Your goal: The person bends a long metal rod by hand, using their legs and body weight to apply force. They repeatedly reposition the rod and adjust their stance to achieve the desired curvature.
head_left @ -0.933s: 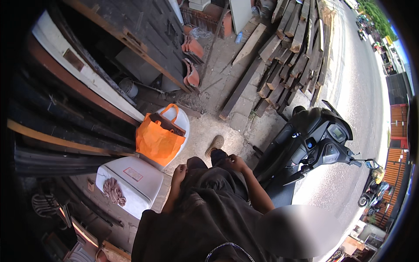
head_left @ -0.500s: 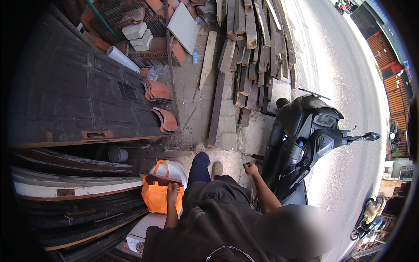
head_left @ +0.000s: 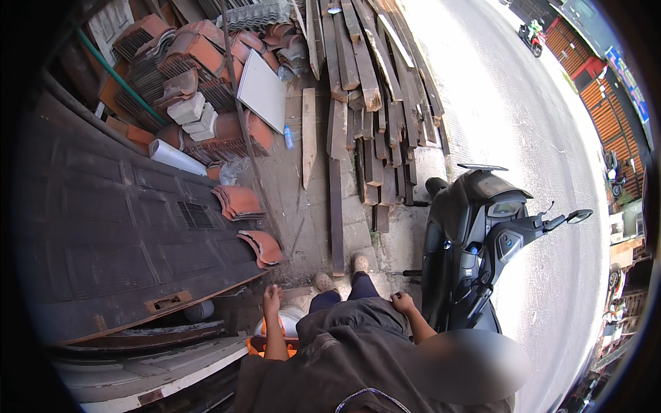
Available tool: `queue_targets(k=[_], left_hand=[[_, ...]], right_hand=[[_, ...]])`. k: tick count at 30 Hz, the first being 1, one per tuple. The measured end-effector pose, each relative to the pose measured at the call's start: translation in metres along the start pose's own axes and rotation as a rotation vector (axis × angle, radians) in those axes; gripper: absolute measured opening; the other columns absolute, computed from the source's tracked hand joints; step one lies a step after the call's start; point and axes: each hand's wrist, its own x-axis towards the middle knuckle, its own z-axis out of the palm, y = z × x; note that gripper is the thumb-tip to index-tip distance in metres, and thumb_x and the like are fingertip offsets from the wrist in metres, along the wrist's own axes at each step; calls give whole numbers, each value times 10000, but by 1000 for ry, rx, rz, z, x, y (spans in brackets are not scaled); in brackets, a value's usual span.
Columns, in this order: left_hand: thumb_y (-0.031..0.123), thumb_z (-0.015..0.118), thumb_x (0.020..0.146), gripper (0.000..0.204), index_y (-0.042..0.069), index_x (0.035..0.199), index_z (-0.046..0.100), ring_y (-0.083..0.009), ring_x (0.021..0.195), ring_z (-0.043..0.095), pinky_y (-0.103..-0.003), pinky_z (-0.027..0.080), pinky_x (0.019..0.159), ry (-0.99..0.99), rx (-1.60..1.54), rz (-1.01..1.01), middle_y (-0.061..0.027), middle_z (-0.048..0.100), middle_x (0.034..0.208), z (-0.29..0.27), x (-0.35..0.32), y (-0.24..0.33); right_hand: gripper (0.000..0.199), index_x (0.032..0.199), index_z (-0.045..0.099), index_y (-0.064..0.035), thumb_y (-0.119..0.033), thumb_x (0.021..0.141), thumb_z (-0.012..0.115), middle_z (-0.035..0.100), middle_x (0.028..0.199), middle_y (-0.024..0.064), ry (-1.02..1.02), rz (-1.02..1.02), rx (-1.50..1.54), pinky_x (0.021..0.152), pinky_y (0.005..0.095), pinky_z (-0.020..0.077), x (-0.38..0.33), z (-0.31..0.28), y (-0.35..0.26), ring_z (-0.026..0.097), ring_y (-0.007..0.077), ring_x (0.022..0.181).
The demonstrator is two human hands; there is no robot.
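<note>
My left hand (head_left: pixel 273 299) hangs out in front of me with its fingers loosely apart, and nothing shows in it. Below it, partly covered by my left forearm, is an orange bag (head_left: pixel 256 345) beside a rounded white object (head_left: pixel 295 313). My right hand (head_left: pixel 402 302) is at my right side near the parked scooter, fingers curled; whatever they may hold is too small to make out.
A black scooter (head_left: pixel 475 255) stands to my right, beside the road (head_left: pixel 482 89). Stacked timber beams (head_left: pixel 375 89) lie ahead. On the left are a dark panelled door (head_left: pixel 131 227), roof tiles (head_left: pixel 260 249) and white blocks (head_left: pixel 187 110). A red scooter (head_left: pixel 533 38) is on the road.
My left hand has come off the orange bag and moved forward. I have stepped ahead, so the bag now sits lower in view, partly behind my arm. My right hand stays curled.
</note>
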Motion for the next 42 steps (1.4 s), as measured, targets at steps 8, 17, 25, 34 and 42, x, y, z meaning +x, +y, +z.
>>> queue_targets(k=[8,17,25,34,42], left_hand=[[373,527,962,396,-13,976,615,-176,721,673,-305,495,573,-17,103,-176,-115,684,828,36,-4,-33],[361,514,930,446,-65,951,646,-369,815,661,-409,482,734,116,297,-143,-238,669,839,157,51,17],[384,546,919,448,-28,1065,643,-369,999,636,-400,481,864,43,536,36,-246,663,1013,204,151,139],[414,574,896,463,-17,1048,647,-367,970,641,-402,485,852,-198,653,141,-236,666,1005,264,206,208],[412,566,897,466,-16,1065,643,-369,984,638,-401,482,869,-335,745,133,-245,661,1016,270,315,256]], right_hand=[[469,1041,652,-12,-432,863,545,674,1003,221,33,-58,127,869,411,494,96,-48,-45,637,372,988],[400,1041,646,8,-355,885,578,690,901,174,76,-116,95,710,355,538,247,-119,-64,689,263,760],[321,1001,624,39,-266,934,551,671,826,112,195,-177,525,574,296,517,313,-210,-107,664,179,684],[334,1032,629,1,-304,907,574,665,819,95,96,250,608,529,303,511,323,-151,-37,659,186,645],[427,1034,671,37,-342,846,607,686,873,166,200,290,391,589,357,524,295,-101,-77,669,244,724]])
